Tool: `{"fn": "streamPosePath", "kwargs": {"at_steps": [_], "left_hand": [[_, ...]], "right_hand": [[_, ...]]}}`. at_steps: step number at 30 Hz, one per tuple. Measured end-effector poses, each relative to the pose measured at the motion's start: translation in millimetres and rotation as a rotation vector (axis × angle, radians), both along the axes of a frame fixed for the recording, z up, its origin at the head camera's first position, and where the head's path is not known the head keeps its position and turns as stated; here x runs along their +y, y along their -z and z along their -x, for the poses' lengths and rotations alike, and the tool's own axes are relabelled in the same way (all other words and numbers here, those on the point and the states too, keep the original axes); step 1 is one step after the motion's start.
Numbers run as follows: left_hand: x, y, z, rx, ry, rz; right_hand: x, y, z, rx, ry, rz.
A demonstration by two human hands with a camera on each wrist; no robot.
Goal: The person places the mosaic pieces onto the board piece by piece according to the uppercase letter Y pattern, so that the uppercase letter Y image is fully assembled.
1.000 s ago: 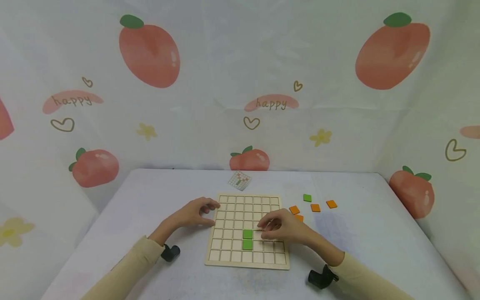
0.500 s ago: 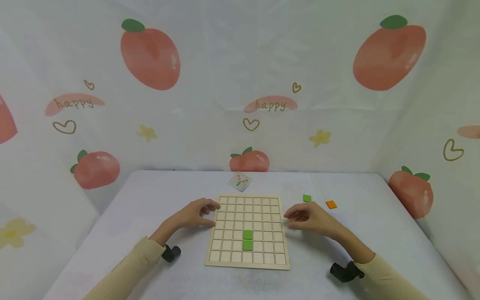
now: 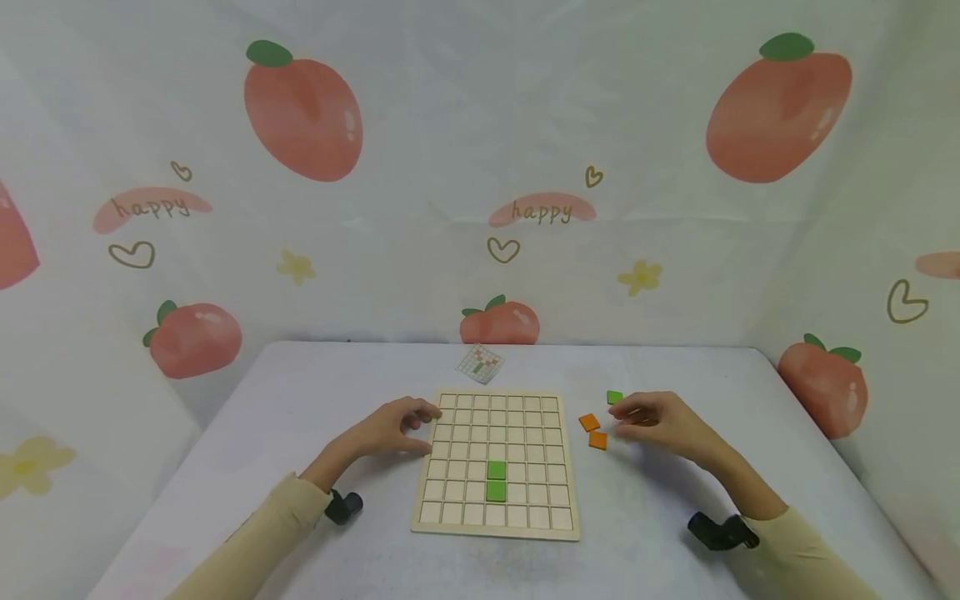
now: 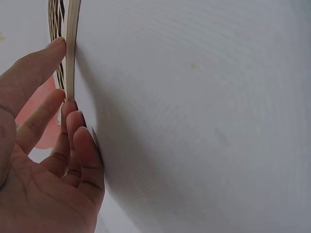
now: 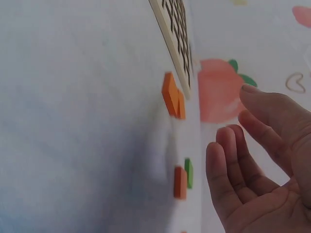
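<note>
A square wooden grid board (image 3: 450, 527) lies flat on the table with two green tiles (image 3: 497, 481) set in neighbouring squares of one column. My left hand (image 3: 392, 425) rests thumb and fingertips against the board's left edge, fingers loosely bent, as the left wrist view shows on the board's side (image 4: 71, 53). To the right of the board my right hand (image 3: 667, 425) hovers over the table with nothing between thumb and fingers. Just left of its fingertips lie two orange tiles (image 3: 589, 422). Below it in the right wrist view are another orange tile (image 5: 180, 183) and a loose green tile (image 5: 189, 173).
A small card (image 3: 481, 364) printed with a coloured grid pattern lies behind the board. White cloth covers the table (image 3: 315, 375), and a fruit-patterned curtain (image 3: 420, 167) hangs behind it. A black wrist camera (image 3: 722, 532) sits below the right hand.
My right hand has moved from over the board out to the right, past the two nearer orange tiles, which are uncovered again. My left hand has stayed at the board's edge.
</note>
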State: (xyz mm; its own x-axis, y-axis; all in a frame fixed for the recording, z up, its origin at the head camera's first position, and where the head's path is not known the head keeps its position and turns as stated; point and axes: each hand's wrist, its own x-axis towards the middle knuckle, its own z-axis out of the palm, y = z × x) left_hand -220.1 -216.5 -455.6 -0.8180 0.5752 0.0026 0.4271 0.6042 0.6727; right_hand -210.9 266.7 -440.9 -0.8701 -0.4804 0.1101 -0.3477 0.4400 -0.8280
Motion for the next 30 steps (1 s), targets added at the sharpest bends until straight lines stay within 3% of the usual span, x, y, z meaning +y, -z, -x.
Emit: {"fn": "streamPosePath", "kwargs": {"at_steps": [11,30], "left_hand": [[1.0,-0.7,-0.2,-0.002,-0.01,0.008],[2.0,-1.8,0.2,-0.012,-0.02,0.016]], "right_hand": [[27.5,-5.6,14.9,0.056,0.149,-0.03],[21.5,17.1,52.5,-0.021,0.143,-0.041]]}}
